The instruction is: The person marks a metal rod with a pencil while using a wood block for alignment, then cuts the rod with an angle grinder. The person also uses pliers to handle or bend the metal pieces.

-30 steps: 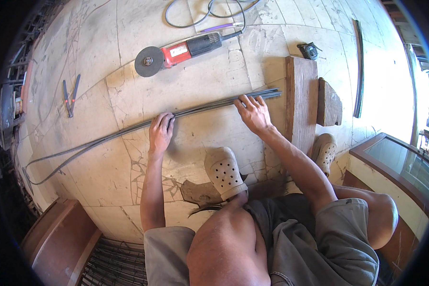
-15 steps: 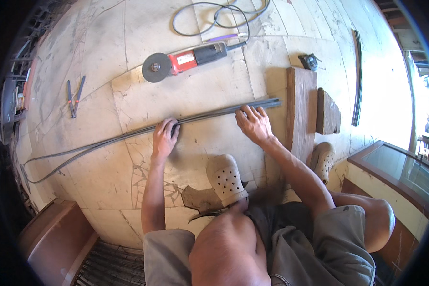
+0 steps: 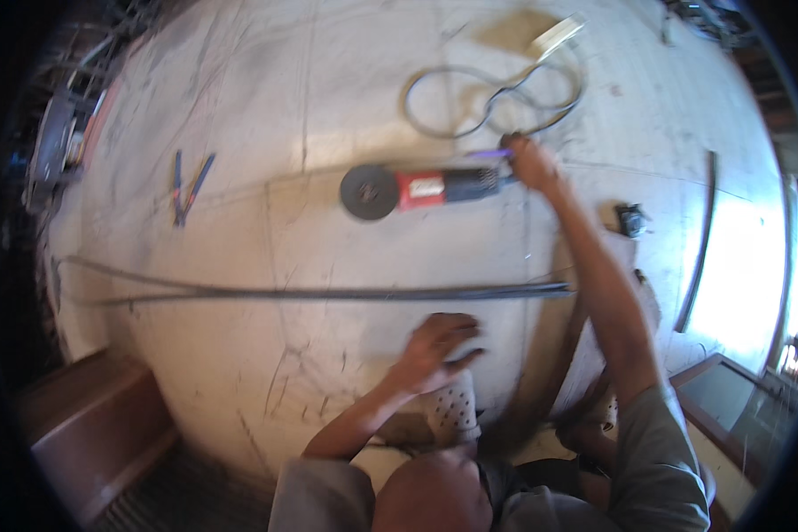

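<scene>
Bundle of thin dark rods (image 3: 417, 293) on the pale floor (image 3: 222, 355), across the middle of the view; runs nearly straight toward the right, parts at the far left into two spread strands. On the near side, apart from the rods, left hand (image 3: 433, 351), fingers loosely stretched and part bent, thumb set off from them, with nothing visible in the grasp. Below it, a tan clog (image 3: 453, 415) with round holes.

Past the rods, right hand (image 3: 532, 162), near the rear end of a red and black angle grinder (image 3: 424, 189) and at one end of a purple stick (image 3: 491, 154). Fingers drawn in together, blurred; cannot tell whether closed on the stick or only beside it, nor whether touching the grinder.

Grinder on its side of the rods away from the body, grey disc (image 3: 370, 192) to the left. Beyond, a looped dark cable (image 3: 443, 134), with a pale box-shaped piece (image 3: 559, 37) near its far side. At left, pincers (image 3: 180, 211) with legs spread. Near the right forearm, a dark tape measure (image 3: 630, 220); farther right, a dark strip (image 3: 702, 239) on the bright floor.
</scene>
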The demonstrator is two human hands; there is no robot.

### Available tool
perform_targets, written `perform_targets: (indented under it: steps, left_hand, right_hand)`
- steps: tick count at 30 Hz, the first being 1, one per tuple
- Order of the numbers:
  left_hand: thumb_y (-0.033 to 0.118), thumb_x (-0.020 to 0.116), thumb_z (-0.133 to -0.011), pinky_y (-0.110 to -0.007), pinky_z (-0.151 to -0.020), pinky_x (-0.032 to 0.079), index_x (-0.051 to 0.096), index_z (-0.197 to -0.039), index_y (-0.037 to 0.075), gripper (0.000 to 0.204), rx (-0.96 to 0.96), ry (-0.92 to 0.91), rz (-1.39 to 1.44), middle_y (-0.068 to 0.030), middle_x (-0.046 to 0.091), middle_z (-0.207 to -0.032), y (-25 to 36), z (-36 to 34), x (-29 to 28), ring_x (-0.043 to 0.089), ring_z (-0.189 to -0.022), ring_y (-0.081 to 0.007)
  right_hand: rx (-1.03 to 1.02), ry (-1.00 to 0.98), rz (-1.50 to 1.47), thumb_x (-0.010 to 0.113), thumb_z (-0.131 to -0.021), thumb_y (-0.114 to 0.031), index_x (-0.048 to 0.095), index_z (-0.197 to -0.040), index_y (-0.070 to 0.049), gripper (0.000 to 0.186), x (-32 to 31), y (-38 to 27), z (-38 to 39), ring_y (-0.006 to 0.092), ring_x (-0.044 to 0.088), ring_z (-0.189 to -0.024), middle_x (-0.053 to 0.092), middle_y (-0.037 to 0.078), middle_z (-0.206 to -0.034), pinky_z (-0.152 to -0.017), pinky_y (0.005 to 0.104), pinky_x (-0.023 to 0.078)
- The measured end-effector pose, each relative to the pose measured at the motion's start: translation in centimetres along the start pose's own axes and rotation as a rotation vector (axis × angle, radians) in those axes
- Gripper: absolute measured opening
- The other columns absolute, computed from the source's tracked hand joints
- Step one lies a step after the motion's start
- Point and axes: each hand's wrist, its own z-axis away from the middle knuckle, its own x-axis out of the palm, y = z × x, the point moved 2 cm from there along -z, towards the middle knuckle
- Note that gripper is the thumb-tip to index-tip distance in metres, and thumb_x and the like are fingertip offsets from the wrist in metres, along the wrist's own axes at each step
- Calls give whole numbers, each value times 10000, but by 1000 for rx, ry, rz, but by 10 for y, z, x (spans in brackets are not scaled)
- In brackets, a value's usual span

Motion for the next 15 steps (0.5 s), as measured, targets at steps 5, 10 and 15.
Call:
perform_targets:
  steps: [5, 10, 15]
  left_hand:
    - [210, 733, -826, -389, -870, 497, 637, -1008, 62, 254, 90, -218, 377, -94, 625, -1096, 36, -11, 61, 612, -990, -257]
    - [178, 690, -868, -393, -875, 480, 595, -1045, 74, 226, 63, -362, 501, -82, 620, -1075, 29, -44, 85, 614, -994, -262]
    - [183, 659, -885, -415, -884, 476, 604, -1023, 69, 188, -53, -498, 628, -102, 620, -1059, 30, -67, 103, 610, -1002, -296]
  right_hand:
    - [-115, -203, 135, 531, -842, -19, 603, -997, -51, 174, -10, -21, -21, 369, 622, -1016, 651, 185, -1034, -869, 461, 494]
    - [102, 167, -3, 545, -925, -72, 523, -1302, -18, 382, -95, -24, 25, 348, 558, -1183, 585, 207, -1264, -1027, 421, 428]
    - [756, 258, -267, 519, -991, -186, 499, -1346, -54, 380, -220, 57, 156, 253, 623, -1027, 609, 187, -1167, -878, 386, 523]
